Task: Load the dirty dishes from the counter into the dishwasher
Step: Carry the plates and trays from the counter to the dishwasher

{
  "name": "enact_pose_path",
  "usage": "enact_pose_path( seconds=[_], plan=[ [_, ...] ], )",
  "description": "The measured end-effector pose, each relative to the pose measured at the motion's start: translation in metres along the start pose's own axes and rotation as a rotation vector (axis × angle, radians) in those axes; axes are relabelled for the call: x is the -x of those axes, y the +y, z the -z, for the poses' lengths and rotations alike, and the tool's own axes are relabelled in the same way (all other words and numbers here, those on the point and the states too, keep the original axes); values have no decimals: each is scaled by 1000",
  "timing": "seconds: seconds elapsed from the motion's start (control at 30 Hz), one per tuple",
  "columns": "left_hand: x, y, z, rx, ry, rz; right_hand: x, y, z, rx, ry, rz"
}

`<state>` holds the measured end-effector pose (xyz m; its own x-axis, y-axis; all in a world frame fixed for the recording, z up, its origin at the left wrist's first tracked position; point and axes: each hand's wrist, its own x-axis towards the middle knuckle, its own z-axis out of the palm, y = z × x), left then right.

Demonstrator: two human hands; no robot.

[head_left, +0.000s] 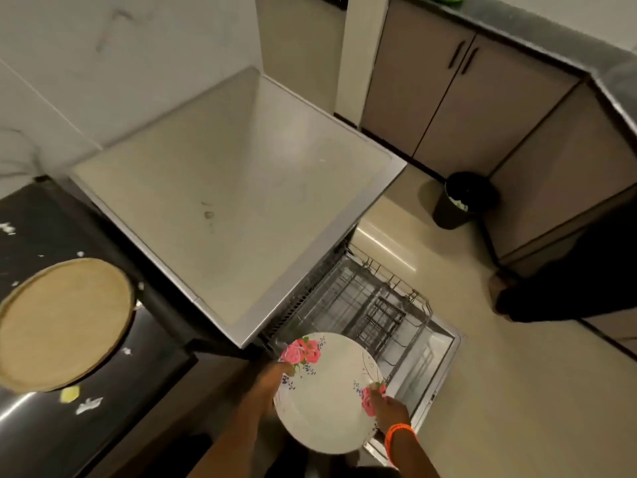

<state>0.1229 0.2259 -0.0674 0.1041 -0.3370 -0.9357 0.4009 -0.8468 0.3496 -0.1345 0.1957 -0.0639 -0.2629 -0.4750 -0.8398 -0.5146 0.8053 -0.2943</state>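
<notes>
Head view: both hands, left hand [275, 377] and right hand [387, 410], hold a flowered plate [325, 395] by its rim over the dishwasher rack [372, 305], lower centre of the frame. That rack looks empty, and a round tray [62, 326] waits on the counter [34, 229] at left, so loading seems barely begun.

Bare forearms; orange wristband [396, 434] on right wrist.

Single head-worn wide-angle view, high, facing steeply down; hands [331, 395] close at bottom edge, black bin [462, 201] farther off.
</notes>
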Motion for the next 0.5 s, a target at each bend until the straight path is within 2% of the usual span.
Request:
enact_pose_path(
  seconds=[0.1,0.17,0.3,0.43,0.5],
  plan=[
    [-35,-2,1,-21,26,36,-17,-13,-20,-77,1,-41],
    [-60,-2,2,0,101,33,-49,-11,-41,-106,11,-85],
    [-110,-3,8,93,209,41,-163,34,-111,-255,5,-67],
    [-145,-2,11,179,254,22,-140,-25,-133,-463,-62,-112],
    [-156,-2,8,222,264,-8,-143,-44,-142,-491,-97,-145]
  ],
)
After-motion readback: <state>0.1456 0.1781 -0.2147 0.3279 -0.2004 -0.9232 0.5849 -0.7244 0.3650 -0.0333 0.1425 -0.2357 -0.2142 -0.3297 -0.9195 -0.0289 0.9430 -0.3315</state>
